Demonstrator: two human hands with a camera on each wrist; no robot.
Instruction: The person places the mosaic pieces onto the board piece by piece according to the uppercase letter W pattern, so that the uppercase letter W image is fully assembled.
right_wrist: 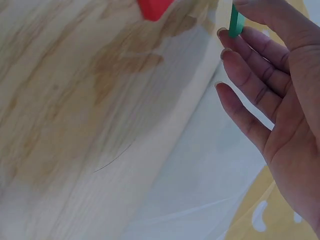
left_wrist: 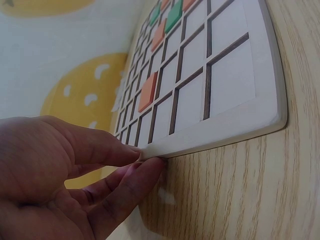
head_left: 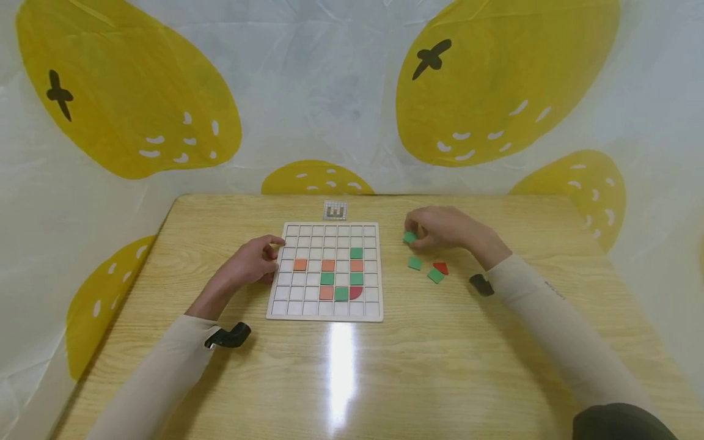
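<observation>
While the left hand [head_left: 254,261] minds the board [head_left: 283,293], the right hand [head_left: 440,227] pinches a green tile [head_left: 409,237]

Because thumb and finger of the right hand close on that tile at the right of the board, the step in hand looks like picking up a loose piece. On the table [head_left: 440,366], a little nearer than the tile, lie two more green tiles [head_left: 415,263], apart from each other, with a red piece [head_left: 440,267] right by the farther-right one.

The board lies flat, its cells bearing orange squares [head_left: 327,265], green squares [head_left: 356,252] and one red rounded piece [head_left: 355,293], mostly toward the right. Just beyond its far edge sits a small card [head_left: 335,211] with a dark pattern.

Fingertips of the left hand meet the board's left edge; whether they grip it or merely rest there, I cannot tell.

If the tile is bound for the grid, the next move calls for a steady pinch, a path leftward above the rim, and a flat, square alignment before release.
</observation>
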